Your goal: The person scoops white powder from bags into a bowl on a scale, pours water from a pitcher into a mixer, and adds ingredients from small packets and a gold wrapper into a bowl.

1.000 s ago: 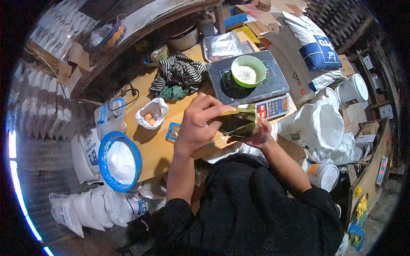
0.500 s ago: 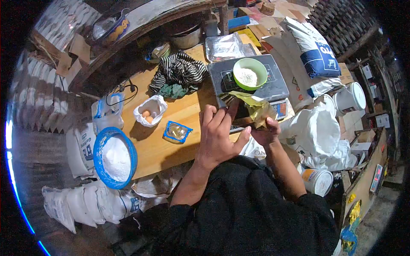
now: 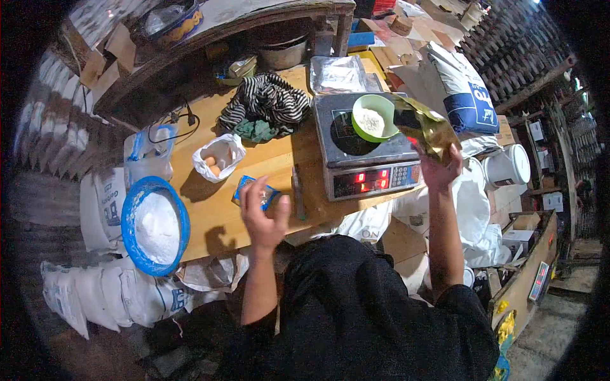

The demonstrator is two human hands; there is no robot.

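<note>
My right hand (image 3: 438, 168) grips a gold foil pouch (image 3: 433, 130) beside the weighing scale. The pouch's far end reaches the rim of a light green bowl (image 3: 357, 120), which holds white powder (image 3: 370, 122) and sits on the scale's dark platform (image 3: 333, 130). Red digits glow on the scale's front panel (image 3: 370, 180). My left hand (image 3: 265, 219) is raised with its fingers apart, holding nothing. It overlaps a small blue-edged packet (image 3: 244, 184) on the wooden table (image 3: 260, 162). A slim cutter (image 3: 297, 193) lies between that hand and the scale.
At the table's left stand a blue basin (image 3: 130, 219) of white powder and a white bag (image 3: 232, 147) with eggs. A striped cloth (image 3: 267, 105) lies farther back. Sacks and a white bucket (image 3: 511, 166) crowd the right side; a raised wooden shelf (image 3: 254, 19) spans the back.
My left hand has let go of the gold pouch and moved left, its fingers now spread. My right hand has carried the pouch right and up beside the bowl, uncovering the scale's display.
</note>
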